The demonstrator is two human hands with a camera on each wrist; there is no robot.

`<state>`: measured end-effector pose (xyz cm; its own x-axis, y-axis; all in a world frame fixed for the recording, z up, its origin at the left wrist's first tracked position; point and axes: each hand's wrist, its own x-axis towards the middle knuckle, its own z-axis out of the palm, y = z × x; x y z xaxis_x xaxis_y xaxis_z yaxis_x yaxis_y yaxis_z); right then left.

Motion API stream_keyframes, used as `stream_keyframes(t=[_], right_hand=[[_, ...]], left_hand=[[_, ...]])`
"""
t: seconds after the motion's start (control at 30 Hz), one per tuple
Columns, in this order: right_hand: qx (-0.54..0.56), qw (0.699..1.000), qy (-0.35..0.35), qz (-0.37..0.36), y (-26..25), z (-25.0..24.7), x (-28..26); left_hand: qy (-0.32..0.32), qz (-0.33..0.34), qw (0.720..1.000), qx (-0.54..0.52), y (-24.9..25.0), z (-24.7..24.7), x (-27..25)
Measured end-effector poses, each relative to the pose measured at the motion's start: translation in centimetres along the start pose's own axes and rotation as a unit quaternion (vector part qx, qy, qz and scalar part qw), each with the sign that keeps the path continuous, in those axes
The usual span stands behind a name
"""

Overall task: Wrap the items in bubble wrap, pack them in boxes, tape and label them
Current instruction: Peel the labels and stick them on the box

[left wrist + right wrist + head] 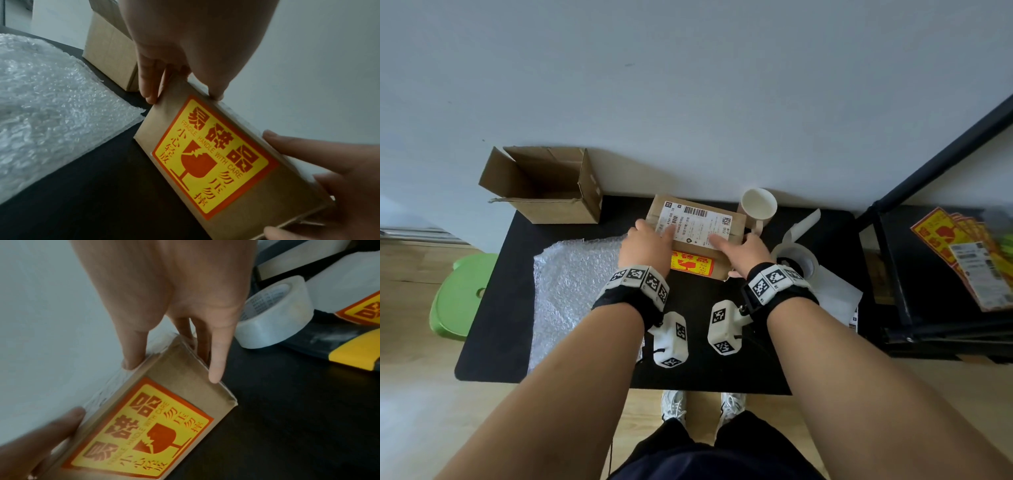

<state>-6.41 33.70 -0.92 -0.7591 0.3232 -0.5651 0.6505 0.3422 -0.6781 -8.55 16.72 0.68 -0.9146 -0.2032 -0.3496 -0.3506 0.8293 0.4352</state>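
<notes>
Two hands work on a black worktop (493,308) set against a white wall, where a bubble wrap sheet (571,284) lies left and an open cardboard box (544,185) stands at the back left corner. Between them, mid-worktop, sits the sealed cardboard box (717,270) with a white shipping label (697,222) on top and a yellow-red fragile sticker (691,266) on its near face. The left hand (649,245) and right hand (743,248) press the label with straight fingers, each grip wide; a white mug (758,205) and tape roll (799,262) stand right.
</notes>
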Motion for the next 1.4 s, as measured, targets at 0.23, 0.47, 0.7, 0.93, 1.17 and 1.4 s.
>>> stream_keyframes(t=[0.23, 0.47, 0.7, 0.93, 1.17, 1.4], right_hand=[[-0.020, 0.998, 0.027, -0.051, -2.4, 0.2, 1.3], [-0.025, 0.993, 0.038, -0.105, -7.6, 3.0, 2.7], [-0.040, 0.995, 0.038, -0.088, -8.7, 6.4, 3.7], [-0.083, 0.993, 0.048, -0.061, -10.5, 7.7, 3.8], [-0.146, 0.986, 0.066, -0.049, -11.4, 8.1, 3.1], [-0.145, 0.964, 0.144, -0.171, -11.8, 7.8, 0.6]], left_hand=[[0.029, -0.002, 0.997, -0.067, -0.6, -1.1, 1.6], [0.054, -0.022, 0.982, -0.180, -1.4, -4.8, 5.1], [0.029, 0.028, 0.997, -0.072, -3.6, -6.0, 6.3], [0.104, 0.049, 0.993, 0.016, -4.6, -6.7, 4.9], [0.125, 0.044, 0.990, 0.043, -6.8, -7.7, 4.5], [0.168, 0.071, 0.983, 0.025, -7.4, -8.5, 3.4]])
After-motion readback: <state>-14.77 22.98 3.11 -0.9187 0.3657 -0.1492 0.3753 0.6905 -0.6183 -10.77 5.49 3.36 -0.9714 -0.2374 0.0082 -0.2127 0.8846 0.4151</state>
